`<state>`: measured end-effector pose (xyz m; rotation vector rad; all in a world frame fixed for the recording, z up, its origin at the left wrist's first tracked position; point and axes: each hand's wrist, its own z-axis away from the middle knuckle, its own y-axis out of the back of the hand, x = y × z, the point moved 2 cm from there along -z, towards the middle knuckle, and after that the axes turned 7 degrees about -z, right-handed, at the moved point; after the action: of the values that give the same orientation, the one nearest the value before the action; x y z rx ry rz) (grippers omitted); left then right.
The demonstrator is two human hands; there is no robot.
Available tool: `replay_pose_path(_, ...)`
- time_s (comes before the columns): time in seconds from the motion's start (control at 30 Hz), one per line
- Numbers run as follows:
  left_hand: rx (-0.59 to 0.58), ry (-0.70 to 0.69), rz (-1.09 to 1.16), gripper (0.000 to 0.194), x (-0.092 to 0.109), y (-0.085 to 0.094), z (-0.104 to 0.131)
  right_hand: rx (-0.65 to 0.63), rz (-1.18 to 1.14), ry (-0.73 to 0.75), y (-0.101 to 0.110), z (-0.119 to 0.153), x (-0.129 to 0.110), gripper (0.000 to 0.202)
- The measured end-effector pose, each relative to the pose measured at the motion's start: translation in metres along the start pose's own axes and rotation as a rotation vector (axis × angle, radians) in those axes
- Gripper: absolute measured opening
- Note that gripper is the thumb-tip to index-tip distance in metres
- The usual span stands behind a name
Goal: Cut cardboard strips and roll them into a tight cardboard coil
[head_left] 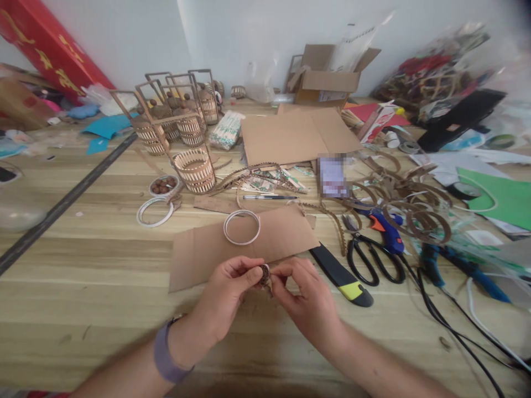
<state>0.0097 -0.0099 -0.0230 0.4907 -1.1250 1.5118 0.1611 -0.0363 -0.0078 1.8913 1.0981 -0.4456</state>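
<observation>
My left hand (226,296) pinches a small, dark brown rolled coil (264,275) that looks like wound corrugated cardboard strip. From the other side, the fingertips of my right hand (305,293) are closed at the coil's edge, where a short loose end hangs down. Both hands are above the near edge of a flat cardboard piece (199,260). On that cardboard, just beyond my fingers, lies a pale ring (241,241), apparently a roll of tape. A black-handled cutter with a yellow patch (344,276) rests to the right of my right hand.
Black-handled scissors (375,262), a blue glue gun (388,229) and curled cardboard strips (415,204) crowd the right, with cables running forward. At left stand a slatted basket (194,171), several handled lidded ones, a bowl of brown balls (164,186) and another ring (154,213).
</observation>
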Motion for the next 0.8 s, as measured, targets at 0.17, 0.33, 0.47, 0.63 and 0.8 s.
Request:
replay_pose_path(0.17,0.027,0.002,0.036,0.041,0.0015,-0.0001,-0.0002,0.008,-0.036,0.020,-0.0016,0.0012,0.0009,0.010)
replay_pose_path(0.33,0.053,-0.034,0.009,0.040,-0.0010,0.0000,0.0009,0.008,-0.056,-0.017,-0.0017,0.0004,0.0004,0.011)
replay_pose_path(0.47,0.047,-0.042,-0.024,0.040,-0.0025,0.0010,0.0003,-0.017,-0.085,-0.089,-0.0011,0.0003,0.0006,0.014)
replay_pose_path(0.63,0.025,-0.032,-0.030,0.037,-0.0030,0.0026,0.0000,-0.043,-0.097,-0.117,-0.0011,0.0010,0.0026,0.015)
replay_pose_path(0.8,0.025,-0.002,0.024,0.036,-0.0008,0.0003,0.0009,-0.023,-0.111,-0.107,-0.0004,-0.0005,0.0028,0.015)
